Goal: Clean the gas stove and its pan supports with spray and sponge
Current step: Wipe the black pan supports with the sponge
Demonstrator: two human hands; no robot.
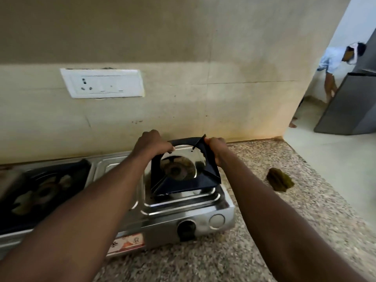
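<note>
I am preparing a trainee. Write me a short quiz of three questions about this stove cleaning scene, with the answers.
1. True or false: the left hand and the right hand both grip the right pan support, which is tilted.
2. Where is the green sponge, relative to the stove? A on top of it; B on the counter to its right; C behind it.
3. How many pan supports lie flat on the stove, untouched?
Key: 1 true; 2 B; 3 one, the left pan support.
</note>
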